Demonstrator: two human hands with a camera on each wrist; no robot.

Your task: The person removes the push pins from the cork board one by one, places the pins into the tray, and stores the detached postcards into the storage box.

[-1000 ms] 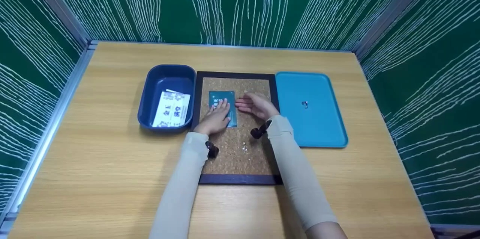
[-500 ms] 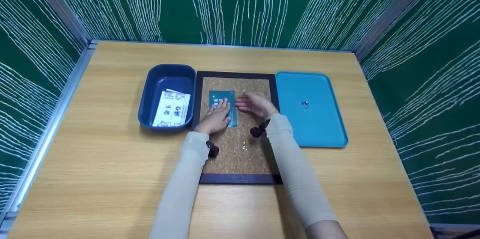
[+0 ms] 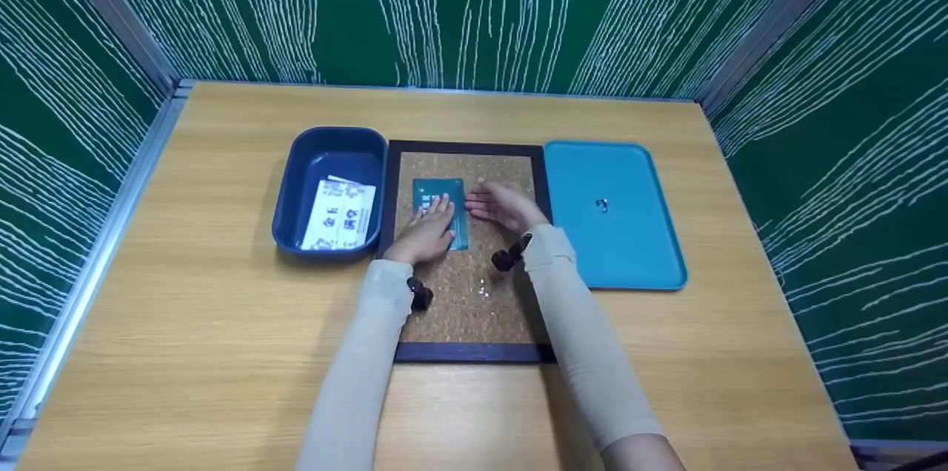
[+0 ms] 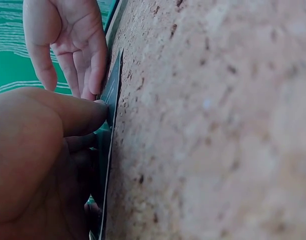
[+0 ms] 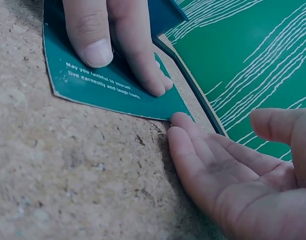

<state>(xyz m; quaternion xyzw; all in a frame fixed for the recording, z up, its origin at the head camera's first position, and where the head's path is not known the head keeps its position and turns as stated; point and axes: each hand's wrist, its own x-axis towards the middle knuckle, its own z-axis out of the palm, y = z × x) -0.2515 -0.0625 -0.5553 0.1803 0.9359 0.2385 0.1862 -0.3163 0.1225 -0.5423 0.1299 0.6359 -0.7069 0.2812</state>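
A green printed card [image 3: 438, 188] lies on a cork board [image 3: 452, 308] with a dark frame. My left hand [image 3: 426, 234] rests flat on the card, its fingers spread and pressing down, covering much of the print. The right wrist view shows white lettering on the card [image 5: 113, 95] near the left fingers. On the card's right side my right hand [image 3: 511, 208] stands on edge with its palm turned to the card. Its fingers are nearly straight, the fingertips touching the card's edge, and it grips nothing.
At the left a dark blue bin [image 3: 285, 215] holds white printed cards [image 3: 341, 215]. A turquoise tray [image 3: 629, 249] on the right carries a few small shiny pieces [image 3: 602, 206]. Small clear pieces [image 3: 483, 289] lie on the lower cork. Green walls enclose the table [image 3: 185, 352].
Both hands stay in nearly the same place, the left on the card and the right at its edge. The right wrist shifts very slightly to the left.
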